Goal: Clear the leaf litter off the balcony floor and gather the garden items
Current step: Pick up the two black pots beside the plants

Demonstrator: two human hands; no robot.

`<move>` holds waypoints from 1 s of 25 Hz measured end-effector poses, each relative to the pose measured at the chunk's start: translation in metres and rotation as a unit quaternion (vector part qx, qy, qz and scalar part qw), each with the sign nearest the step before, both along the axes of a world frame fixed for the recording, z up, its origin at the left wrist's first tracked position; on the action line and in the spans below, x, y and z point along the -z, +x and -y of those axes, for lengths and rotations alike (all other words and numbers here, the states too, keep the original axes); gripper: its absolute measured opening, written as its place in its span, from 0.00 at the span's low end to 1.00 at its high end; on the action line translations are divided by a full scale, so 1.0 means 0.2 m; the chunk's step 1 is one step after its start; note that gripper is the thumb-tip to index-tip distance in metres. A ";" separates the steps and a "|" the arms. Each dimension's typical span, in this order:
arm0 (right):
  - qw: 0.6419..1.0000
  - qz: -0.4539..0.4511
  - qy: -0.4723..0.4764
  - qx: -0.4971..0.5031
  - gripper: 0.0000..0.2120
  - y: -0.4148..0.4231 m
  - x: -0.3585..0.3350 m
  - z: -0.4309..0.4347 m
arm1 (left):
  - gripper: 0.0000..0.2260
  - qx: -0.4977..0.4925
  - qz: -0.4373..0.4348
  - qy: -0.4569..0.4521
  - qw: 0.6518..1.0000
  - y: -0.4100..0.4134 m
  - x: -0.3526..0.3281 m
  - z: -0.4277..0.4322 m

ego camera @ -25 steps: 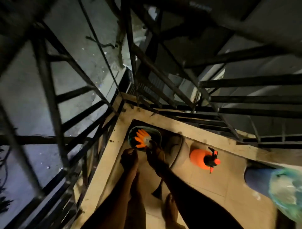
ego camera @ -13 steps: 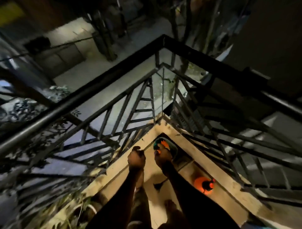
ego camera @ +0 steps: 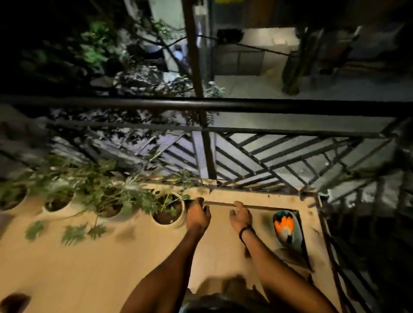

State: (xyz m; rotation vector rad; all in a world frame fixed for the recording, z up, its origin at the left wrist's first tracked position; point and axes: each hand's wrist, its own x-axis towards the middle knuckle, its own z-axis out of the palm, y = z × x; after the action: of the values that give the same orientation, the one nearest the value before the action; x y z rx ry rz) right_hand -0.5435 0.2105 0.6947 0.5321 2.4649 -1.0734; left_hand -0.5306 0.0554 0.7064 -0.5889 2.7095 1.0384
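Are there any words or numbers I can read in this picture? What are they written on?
None: no word or number can be read here.
Green tub with the orange tool in it: no label shows.
Nearest plant pot: no writing shows on its rim.
Yellow patch at the top edge: too blurred to tell if it is a sign.
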 end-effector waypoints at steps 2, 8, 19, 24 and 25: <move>0.998 0.009 0.001 -0.067 0.20 0.02 -0.01 0.28 | 0.15 -0.067 -0.005 0.007 0.998 0.13 0.00 0.25; 0.970 0.003 -0.023 -0.242 0.19 0.25 -0.06 1.24 | 0.17 -0.278 -0.005 0.029 0.960 0.68 0.03 1.11; 0.870 0.029 -0.041 -0.490 0.19 0.91 -0.05 2.78 | 0.17 -0.528 0.029 0.017 0.848 1.57 0.05 2.37; 0.815 0.029 -0.025 -0.579 0.18 0.94 0.02 3.33 | 0.17 -0.620 0.038 0.040 0.783 1.70 0.14 2.73; 0.804 0.028 -0.020 -0.594 0.18 0.95 0.03 3.43 | 0.17 -0.640 0.040 0.041 0.767 1.71 0.14 2.79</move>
State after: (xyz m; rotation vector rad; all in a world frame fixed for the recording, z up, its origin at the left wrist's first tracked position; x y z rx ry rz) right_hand -0.3536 -0.4750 0.6896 -0.9122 2.0291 -0.5086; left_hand -0.1884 -0.5023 0.6777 -2.5199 1.8750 1.1997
